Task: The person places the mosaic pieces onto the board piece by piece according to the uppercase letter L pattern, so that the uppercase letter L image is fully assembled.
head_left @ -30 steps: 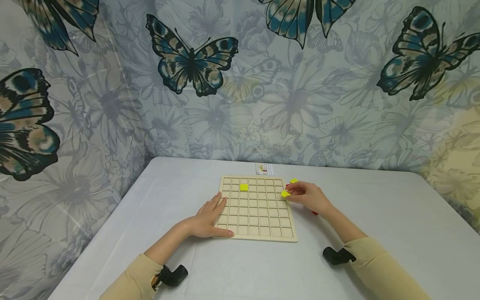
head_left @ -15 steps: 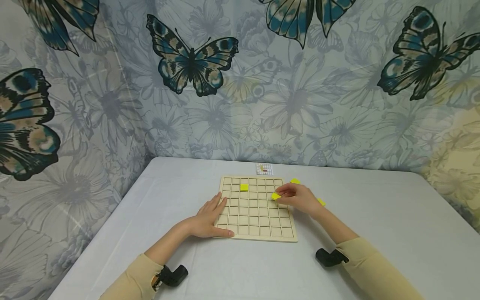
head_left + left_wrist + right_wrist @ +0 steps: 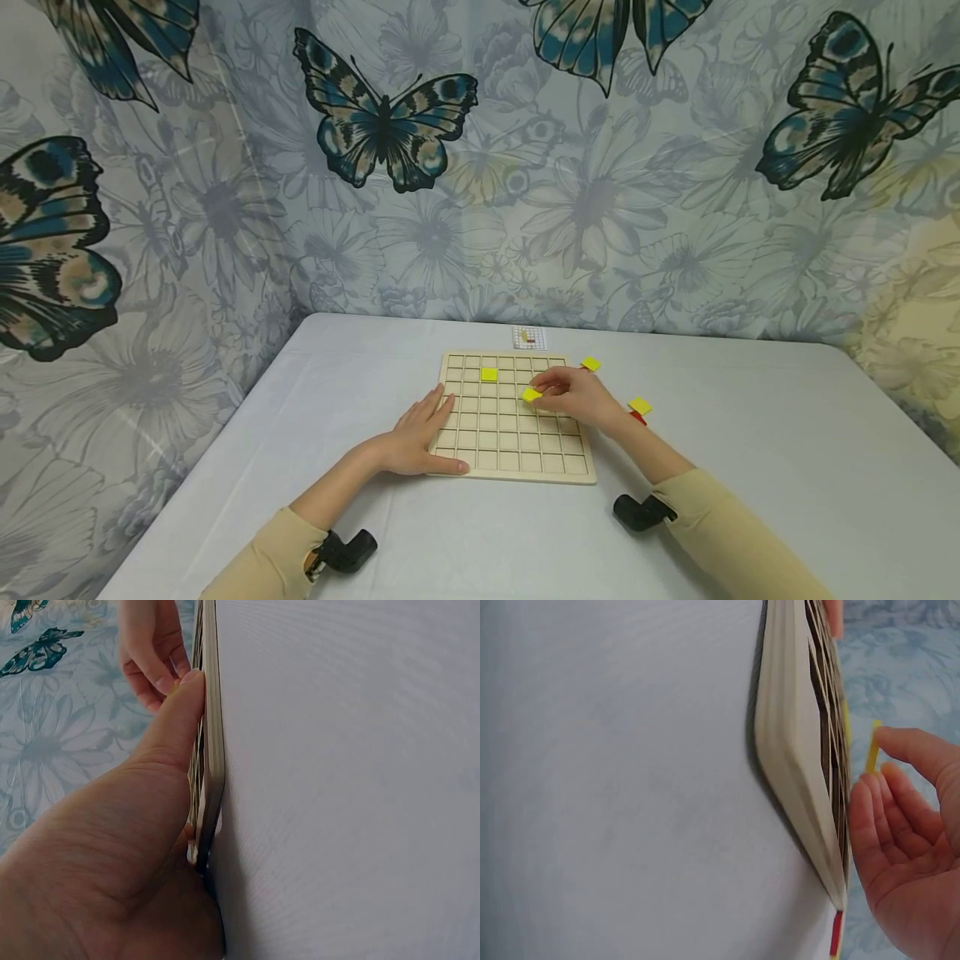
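Observation:
A pale wooden grid board (image 3: 487, 442) lies flat on the white table. My left hand (image 3: 414, 435) rests on its left side with spread fingers, the thumb along the near edge. Over the board's right half, my right hand (image 3: 577, 395) pinches a yellow square tile (image 3: 530, 395) between thumb and fingers. The right wrist view shows this tile (image 3: 873, 747) edge-on, held above the grid. Another yellow tile (image 3: 489, 375) sits in a cell near the board's far edge.
Right of the board lie more yellow tiles (image 3: 591, 364), one of them (image 3: 640, 406) beside a red tile (image 3: 638, 417). Beyond the board's far edge is a small card (image 3: 529, 337) printed with a coloured grid. A butterfly-patterned cloth (image 3: 480, 250) hangs behind the table.
My right hand has moved left from the board's right edge to over its cells, carrying the yellow tile. Tiles beneath that arm have come into view. The left hand stays put.

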Available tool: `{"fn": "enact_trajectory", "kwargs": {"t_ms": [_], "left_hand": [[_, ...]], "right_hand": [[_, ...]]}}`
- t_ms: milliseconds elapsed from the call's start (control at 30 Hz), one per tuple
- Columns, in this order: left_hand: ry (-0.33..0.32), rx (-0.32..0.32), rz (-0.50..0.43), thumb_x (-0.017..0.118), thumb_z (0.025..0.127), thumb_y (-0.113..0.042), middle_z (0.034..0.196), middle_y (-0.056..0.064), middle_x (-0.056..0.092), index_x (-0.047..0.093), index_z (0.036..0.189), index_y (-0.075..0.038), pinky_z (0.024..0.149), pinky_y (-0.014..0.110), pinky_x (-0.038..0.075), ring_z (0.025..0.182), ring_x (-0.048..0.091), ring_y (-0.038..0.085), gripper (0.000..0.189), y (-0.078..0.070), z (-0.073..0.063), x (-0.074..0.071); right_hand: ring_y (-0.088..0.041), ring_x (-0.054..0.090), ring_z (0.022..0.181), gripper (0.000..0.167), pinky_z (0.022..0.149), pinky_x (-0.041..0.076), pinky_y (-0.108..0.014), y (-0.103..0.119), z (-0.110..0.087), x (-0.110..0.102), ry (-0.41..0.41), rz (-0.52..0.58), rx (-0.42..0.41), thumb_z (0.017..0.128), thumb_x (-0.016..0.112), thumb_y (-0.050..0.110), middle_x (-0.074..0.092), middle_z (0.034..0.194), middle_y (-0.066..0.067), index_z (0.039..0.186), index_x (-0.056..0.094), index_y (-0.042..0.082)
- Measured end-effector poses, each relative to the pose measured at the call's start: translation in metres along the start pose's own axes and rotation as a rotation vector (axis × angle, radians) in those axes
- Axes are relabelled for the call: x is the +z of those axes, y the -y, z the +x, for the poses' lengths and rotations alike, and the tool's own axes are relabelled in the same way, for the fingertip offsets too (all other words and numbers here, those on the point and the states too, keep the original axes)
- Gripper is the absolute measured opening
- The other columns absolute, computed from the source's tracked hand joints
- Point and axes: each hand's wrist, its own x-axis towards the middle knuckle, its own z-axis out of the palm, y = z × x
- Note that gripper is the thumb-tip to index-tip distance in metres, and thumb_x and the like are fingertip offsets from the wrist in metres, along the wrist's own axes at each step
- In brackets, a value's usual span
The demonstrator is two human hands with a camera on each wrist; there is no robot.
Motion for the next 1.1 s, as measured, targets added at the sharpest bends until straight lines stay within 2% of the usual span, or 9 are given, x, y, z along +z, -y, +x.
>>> {"fn": "enact_trajectory", "kwargs": {"t_ms": [467,733,1100], "left_hand": [[0.0,-0.005,-0.006,0.067,0.085,-0.057,0.161,0.02,-0.011,0.007,0.156,0.0,0.117,0.051,0.001,0.148,-0.008,0.033,0.109,-0.001,0.0,0.0],[0.003,-0.008,-0.013,0.067,0.085,-0.057,0.161,0.02,-0.01,0.007,0.156,0.0,0.117,0.051,0.001,0.148,-0.008,0.033,0.109,-0.002,-0.001,-0.001],[0.011,-0.01,-0.01,0.066,0.085,-0.058,0.161,0.019,-0.011,0.006,0.156,-0.001,0.117,0.051,0.0,0.148,-0.009,0.031,0.109,0.0,0.0,-0.001]], "right_hand": [[-0.017,0.06,0.081,0.028,0.076,0.049,-0.03,0.014,0.012,0.02,0.019,-0.008,-0.051,0.079,0.082,0.016,0.067,0.09,-0.001,0.103,0.071,0.008],[-0.015,0.059,0.081,0.027,0.075,0.049,-0.028,0.021,0.02,0.031,0.011,-0.014,-0.041,0.078,0.083,0.016,0.066,0.088,0.0,0.101,0.072,0.009],[-0.013,0.055,0.073,0.017,0.068,0.047,-0.028,0.031,0.03,0.037,0.025,-0.165,-0.13,0.08,0.08,0.011,0.063,0.079,0.003,0.095,0.072,0.009]]}}
